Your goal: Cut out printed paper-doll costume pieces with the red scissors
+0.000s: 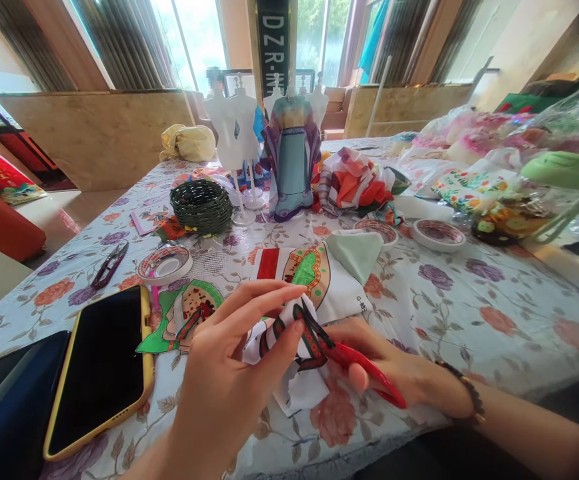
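Observation:
My left hand (242,347) pinches a white piece of printed fabric (312,350) with green, red and black bands, thumb in front and fingers behind. My right hand (384,357) grips red-handled scissors (367,373), whose dark blades lie against the printed piece near my left thumb. How far the blades are apart is hard to make out. A white scrap (302,390) hangs below the piece. Left of my hands lies a green and beige printed cut-out (184,317). Beyond them rests a white printed sheet (342,290) with a red block and a green motif.
A yellow-cased phone (104,367), thread snips (110,265), a tape roll (165,265) and a dark woven basket (201,207) stand leftward. Farther back are white mannequins (229,127), a dressed form (292,160) and bundled fabric (354,180). Another tape roll (438,236) lies right.

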Demonstrator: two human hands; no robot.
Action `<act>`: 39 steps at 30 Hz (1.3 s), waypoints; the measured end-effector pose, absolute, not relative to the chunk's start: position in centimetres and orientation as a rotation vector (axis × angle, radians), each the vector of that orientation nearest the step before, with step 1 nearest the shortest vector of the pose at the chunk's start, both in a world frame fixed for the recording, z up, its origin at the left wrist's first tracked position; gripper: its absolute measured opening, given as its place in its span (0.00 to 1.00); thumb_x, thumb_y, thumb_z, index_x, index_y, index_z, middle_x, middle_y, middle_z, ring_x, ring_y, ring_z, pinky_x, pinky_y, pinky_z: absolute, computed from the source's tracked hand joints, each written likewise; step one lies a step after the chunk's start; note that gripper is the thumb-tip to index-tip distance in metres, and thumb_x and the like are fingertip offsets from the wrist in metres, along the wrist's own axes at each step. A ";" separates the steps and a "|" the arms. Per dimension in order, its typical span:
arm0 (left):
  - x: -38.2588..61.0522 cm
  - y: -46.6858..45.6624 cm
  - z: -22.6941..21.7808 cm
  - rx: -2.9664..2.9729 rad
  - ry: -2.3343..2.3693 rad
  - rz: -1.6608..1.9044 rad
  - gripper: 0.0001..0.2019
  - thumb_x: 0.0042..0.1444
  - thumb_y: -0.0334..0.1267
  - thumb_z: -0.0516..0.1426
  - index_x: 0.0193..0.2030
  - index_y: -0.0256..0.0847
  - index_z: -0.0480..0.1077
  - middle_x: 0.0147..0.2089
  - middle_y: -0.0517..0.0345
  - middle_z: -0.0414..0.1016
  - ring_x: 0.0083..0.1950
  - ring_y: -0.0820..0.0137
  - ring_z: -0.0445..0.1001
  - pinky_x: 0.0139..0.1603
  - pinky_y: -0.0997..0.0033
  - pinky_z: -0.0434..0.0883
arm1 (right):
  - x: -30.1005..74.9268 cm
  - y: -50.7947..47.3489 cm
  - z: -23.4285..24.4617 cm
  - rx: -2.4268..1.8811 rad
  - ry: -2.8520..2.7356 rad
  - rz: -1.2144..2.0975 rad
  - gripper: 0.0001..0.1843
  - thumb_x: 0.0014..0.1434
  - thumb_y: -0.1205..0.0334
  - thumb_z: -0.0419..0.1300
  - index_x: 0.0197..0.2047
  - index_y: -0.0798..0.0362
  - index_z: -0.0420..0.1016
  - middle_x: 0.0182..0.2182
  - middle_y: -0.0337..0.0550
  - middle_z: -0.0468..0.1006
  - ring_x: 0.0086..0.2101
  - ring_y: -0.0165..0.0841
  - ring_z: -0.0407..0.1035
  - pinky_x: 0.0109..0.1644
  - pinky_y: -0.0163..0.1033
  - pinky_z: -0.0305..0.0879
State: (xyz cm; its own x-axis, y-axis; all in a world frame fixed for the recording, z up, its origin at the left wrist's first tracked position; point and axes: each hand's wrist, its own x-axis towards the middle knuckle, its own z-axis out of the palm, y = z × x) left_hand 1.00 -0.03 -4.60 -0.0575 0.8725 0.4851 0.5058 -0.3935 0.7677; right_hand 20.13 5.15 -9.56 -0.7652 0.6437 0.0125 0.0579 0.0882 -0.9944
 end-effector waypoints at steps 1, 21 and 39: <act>1.0 -0.1 -4.6 1.866 1.472 1.431 0.14 0.55 0.31 0.63 0.42 0.57 0.79 0.46 0.69 0.79 0.42 0.79 0.78 0.38 0.89 0.74 | 20.1 5.2 -9.6 -0.691 -1.921 1.722 0.38 0.45 0.21 0.56 0.23 0.53 0.60 0.20 0.32 0.57 0.23 0.26 0.49 0.24 0.35 0.43; 1.0 0.2 -4.8 1.864 1.470 1.427 0.15 0.55 0.31 0.63 0.43 0.58 0.79 0.47 0.69 0.79 0.42 0.79 0.77 0.34 0.88 0.73 | 20.1 5.4 -9.7 -0.693 -1.993 1.686 0.40 0.46 0.19 0.52 0.21 0.53 0.60 0.20 0.31 0.57 0.24 0.26 0.50 0.26 0.35 0.46; 0.9 0.2 -4.8 1.843 1.467 1.412 0.14 0.55 0.31 0.62 0.43 0.58 0.79 0.47 0.69 0.79 0.43 0.77 0.78 0.31 0.86 0.72 | 20.1 5.2 -10.0 -0.679 -1.992 1.666 0.39 0.49 0.20 0.52 0.23 0.53 0.59 0.21 0.32 0.55 0.24 0.27 0.48 0.26 0.35 0.45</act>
